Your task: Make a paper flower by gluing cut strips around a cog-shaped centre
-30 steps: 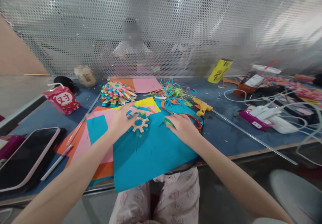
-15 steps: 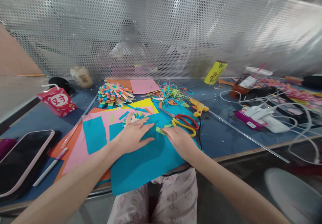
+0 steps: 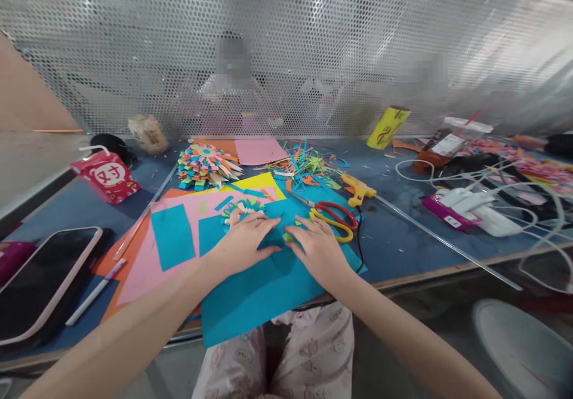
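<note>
Both of my hands are over a large blue sheet of paper (image 3: 250, 303). My left hand (image 3: 244, 241) is open, thumb and index finger apart, its other fingers touching a small fringed paper flower (image 3: 242, 206). Facing it, my right hand (image 3: 320, 246) has its fingers spread on the blue sheet. A small green paper strip (image 3: 287, 238) lies by the right thumb and fingertips; I see no firm grip on it. Scissors (image 3: 333, 217) with red and yellow handles lie just beyond my right hand, partly covered by it. Past them is a yellow glue gun (image 3: 358, 189).
A larger fringed paper ball (image 3: 206, 165) and a heap of paper scraps (image 3: 308, 163) lie farther back. At left are a phone (image 3: 49, 285) and a red drink carton (image 3: 107, 175). Chargers and cables (image 3: 465, 205) crowd the right. A perforated metal screen (image 3: 286, 58) borders the table.
My right hand's fingers have spread from their closed pose around the green strip. My left hand stays by the small flower, its thumb and index finger nearer my right hand.
</note>
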`<action>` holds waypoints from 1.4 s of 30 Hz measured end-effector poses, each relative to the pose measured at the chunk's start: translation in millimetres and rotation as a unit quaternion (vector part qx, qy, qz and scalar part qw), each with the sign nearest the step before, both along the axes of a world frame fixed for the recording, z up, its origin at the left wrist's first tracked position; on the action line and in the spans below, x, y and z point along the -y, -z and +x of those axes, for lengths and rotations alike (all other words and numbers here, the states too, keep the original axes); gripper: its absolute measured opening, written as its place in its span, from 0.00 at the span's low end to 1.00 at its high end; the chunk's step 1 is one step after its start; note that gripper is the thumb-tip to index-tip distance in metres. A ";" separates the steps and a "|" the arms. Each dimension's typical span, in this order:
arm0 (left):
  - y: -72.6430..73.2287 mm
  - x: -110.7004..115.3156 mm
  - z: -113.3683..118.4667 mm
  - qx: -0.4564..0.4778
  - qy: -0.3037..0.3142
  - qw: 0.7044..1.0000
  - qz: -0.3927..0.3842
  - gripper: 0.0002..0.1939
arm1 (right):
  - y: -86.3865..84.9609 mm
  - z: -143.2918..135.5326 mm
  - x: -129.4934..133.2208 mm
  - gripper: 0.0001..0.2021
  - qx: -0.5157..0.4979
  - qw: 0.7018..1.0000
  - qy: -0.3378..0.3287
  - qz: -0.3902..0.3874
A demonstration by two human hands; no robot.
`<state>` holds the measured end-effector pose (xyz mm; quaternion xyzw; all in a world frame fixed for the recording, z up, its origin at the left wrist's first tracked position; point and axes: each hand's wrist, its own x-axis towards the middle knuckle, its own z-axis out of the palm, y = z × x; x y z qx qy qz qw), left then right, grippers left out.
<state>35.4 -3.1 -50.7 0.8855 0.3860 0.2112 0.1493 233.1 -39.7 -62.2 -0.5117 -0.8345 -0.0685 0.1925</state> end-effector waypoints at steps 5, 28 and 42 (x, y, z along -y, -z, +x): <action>-0.2 0.7 1.5 -0.060 0.003 0.998 0.027 0.23 | 1.6 -1.6 1.6 0.12 -0.027 0.998 -0.039 0.036; 0.6 0.9 2.0 -0.051 0.002 0.998 0.033 0.18 | 14.1 -4.5 65.9 0.17 0.000 0.985 -0.121 0.126; -8.5 6.0 0.0 0.130 0.131 0.978 -0.099 0.16 | -10.2 6.4 66.6 0.09 -0.215 0.962 -0.080 0.147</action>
